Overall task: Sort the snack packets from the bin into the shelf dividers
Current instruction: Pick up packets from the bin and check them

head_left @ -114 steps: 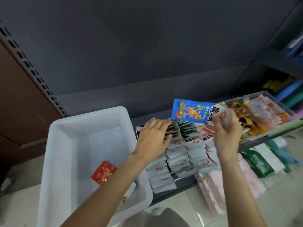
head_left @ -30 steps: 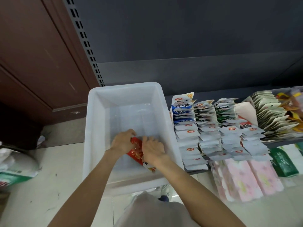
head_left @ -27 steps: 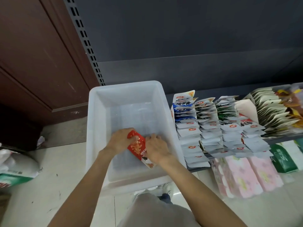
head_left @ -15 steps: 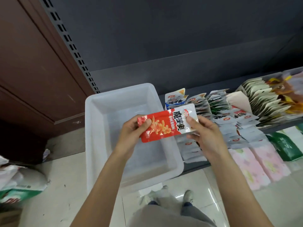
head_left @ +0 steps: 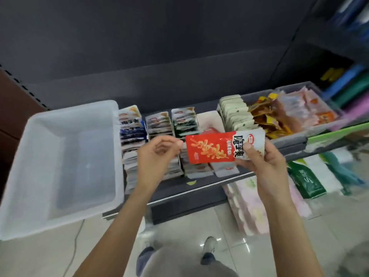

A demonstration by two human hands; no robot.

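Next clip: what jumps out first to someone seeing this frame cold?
The red snack packet held up at centre frame, its white end pinched by the right hand above the shelf rows. Just left of it the left hand hovers with loosely curled fingers, holding nothing. At far left, the white plastic bin shows no packets inside.

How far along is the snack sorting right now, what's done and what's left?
Nearly done. The white bin shows no packets inside, and the shelf rows are filled. In hand: the right hand holds a red packet above the shelf; the left hand holds nothing. Left: slotting that packet into a divider.
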